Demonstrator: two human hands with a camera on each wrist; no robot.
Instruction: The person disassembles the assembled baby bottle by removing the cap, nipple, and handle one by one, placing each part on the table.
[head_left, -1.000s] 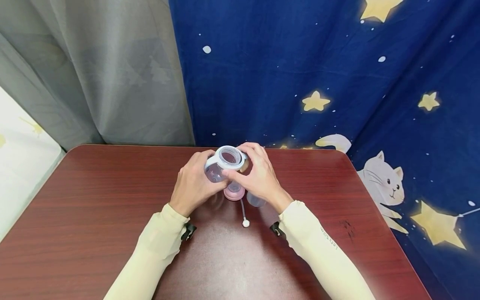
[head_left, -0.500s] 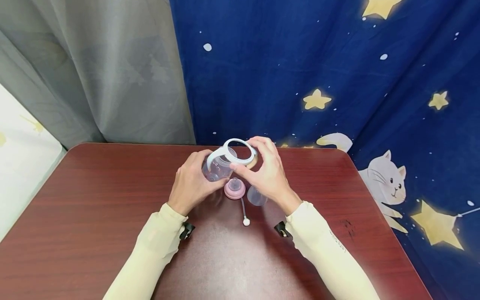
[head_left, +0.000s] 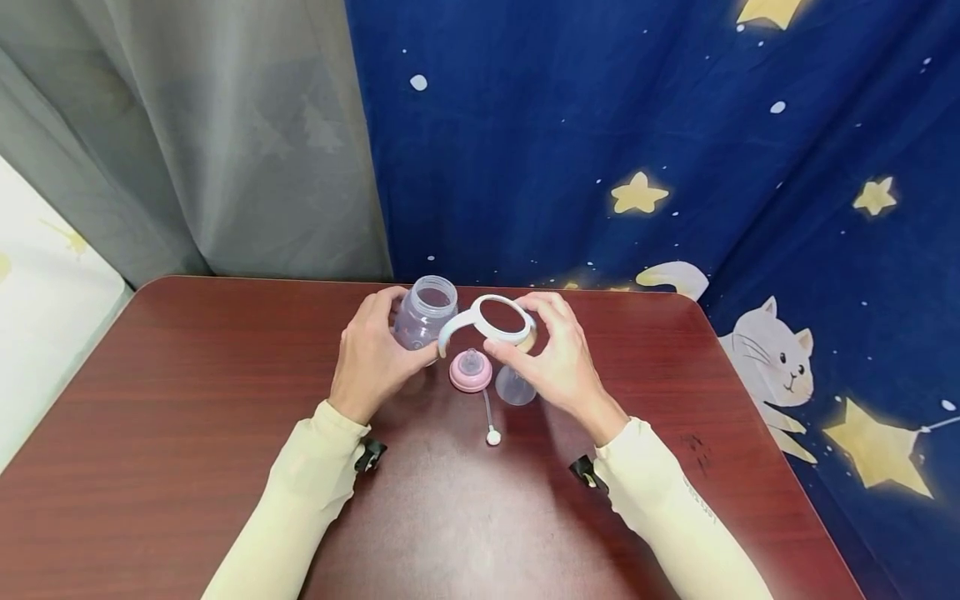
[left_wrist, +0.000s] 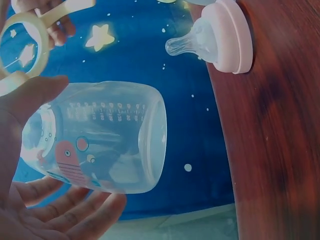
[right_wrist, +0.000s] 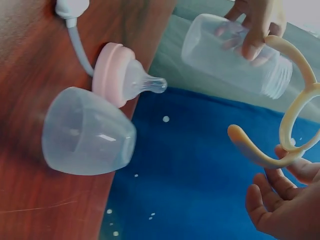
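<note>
My left hand [head_left: 371, 350] grips a clear baby bottle [head_left: 424, 321], its threaded mouth bare and facing up. In the left wrist view, the bottle [left_wrist: 117, 145] shows printed measuring marks and a pink cartoon figure. My right hand [head_left: 558, 354] pinches a pale two-handled ring [head_left: 456, 323] by its side, apart from the bottle. On the table between the hands sits a pink collar with a clear nipple [head_left: 471, 377]. From it runs a thin straw [head_left: 488, 410] ending in a white weight [head_left: 492, 437]. A translucent cap [head_left: 516, 390] stands beside the collar, partly behind my right hand.
The dark red wooden table [head_left: 217, 417] ends at its back edge just beyond the hands. Behind it hang a grey curtain [head_left: 262, 150] and a blue star-patterned curtain [head_left: 525, 150]. A dark smudge [head_left: 696, 452] marks the tabletop at right.
The handle ring has come off the bottle's neck, lifted up and right by my right hand. My left hand has moved the bottle left and tilted it more upright. Collar and cap have stayed.
</note>
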